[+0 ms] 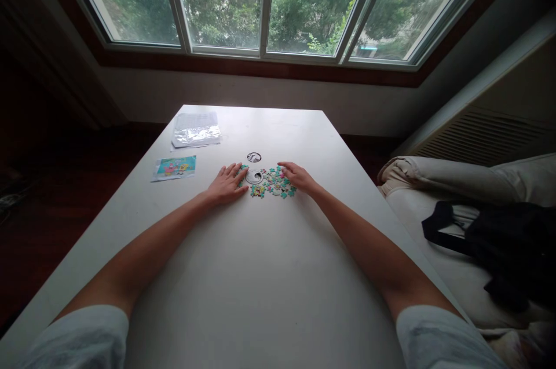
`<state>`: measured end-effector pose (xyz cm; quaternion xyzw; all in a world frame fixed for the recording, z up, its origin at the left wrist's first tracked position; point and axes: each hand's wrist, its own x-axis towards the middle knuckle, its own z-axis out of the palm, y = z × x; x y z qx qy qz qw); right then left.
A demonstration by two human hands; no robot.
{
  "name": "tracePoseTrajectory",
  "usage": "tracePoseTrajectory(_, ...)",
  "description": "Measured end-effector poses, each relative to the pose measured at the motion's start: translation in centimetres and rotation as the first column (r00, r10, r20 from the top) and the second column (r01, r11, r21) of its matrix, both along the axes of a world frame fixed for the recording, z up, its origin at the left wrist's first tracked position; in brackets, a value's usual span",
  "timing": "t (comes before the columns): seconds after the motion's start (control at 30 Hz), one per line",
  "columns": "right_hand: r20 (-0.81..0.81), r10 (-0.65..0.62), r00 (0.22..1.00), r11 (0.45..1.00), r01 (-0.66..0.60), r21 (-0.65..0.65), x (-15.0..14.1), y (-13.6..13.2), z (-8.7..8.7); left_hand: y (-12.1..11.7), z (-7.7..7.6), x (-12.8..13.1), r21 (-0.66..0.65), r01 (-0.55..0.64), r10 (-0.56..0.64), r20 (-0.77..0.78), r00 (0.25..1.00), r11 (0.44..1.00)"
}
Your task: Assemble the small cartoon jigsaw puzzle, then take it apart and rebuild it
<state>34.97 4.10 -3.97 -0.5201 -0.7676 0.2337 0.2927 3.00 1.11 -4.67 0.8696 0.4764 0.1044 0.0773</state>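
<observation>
A loose spread of small jigsaw puzzle pieces [278, 182], mostly teal with some yellow, pink and white, lies on the white table [260, 276]. My left hand [226, 183] rests palm down at the left edge of the spread, fingers apart, covering some pieces. On the right side, my right hand [299, 176] reaches over the pieces with its index finger stretched out and its thumb near a pink piece. I make out nothing held in it. Between my hands sits a round grey disc [254, 177] with a dark slot, pieces around it.
Beyond the disc is a round opening [254, 157] in the tabletop. At left lie a colourful cartoon picture sheet [176, 167] and a clear plastic bag with papers [196, 130]. A sofa [417, 207] with a black bag [512, 247] stands right, and a window [226, 4] is ahead.
</observation>
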Motion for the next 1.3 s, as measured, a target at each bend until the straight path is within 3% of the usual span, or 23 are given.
tracePoseTrajectory(0.1, -0.042, -0.011, 0.999, 0.999, 0.009, -0.037, 1.1, -0.5, 0.2, 0.5, 0.4, -0.4, 0.053, 0.034, -0.036, 0.035, 0.999, 0.998)
tracePoseTrajectory(0.2, -0.089, 0.027, 0.996, 1.000, -0.026, 0.009, 1.4, -1.2, -0.3, 0.8, 0.7, -0.6, 0.105, 0.051, -0.061, 0.100, 0.993, 0.993)
tracePoseTrajectory(0.37, -0.085, 0.079, 0.993, 0.994, -0.073, 0.076, 0.3, -1.5, -1.2, 0.9, 0.6, -0.6, 0.106, 0.081, -0.093, 0.113, 0.989, 0.991)
tracePoseTrajectory(0.53, -0.153, 0.055, 0.987, 0.997, -0.048, 0.053, 0.1, -1.6, -0.4, 0.8, 0.8, -0.5, 0.101, 0.108, -0.118, 0.097, 0.988, 0.989)
tracePoseTrajectory(0.97, 0.074, 0.090, 0.993, 0.982, -0.101, 0.158, 3.0, -6.0, 0.2, 0.4, 1.2, -0.5, 0.135, 0.055, -0.079, 0.182, 0.980, 0.989)
tracePoseTrajectory(1.3, 0.106, 0.137, 0.985, 0.967, -0.156, 0.200, 4.1, -6.1, 0.0, -0.6, 1.3, -1.6, 0.120, 0.073, -0.091, 0.159, 0.983, 0.990)
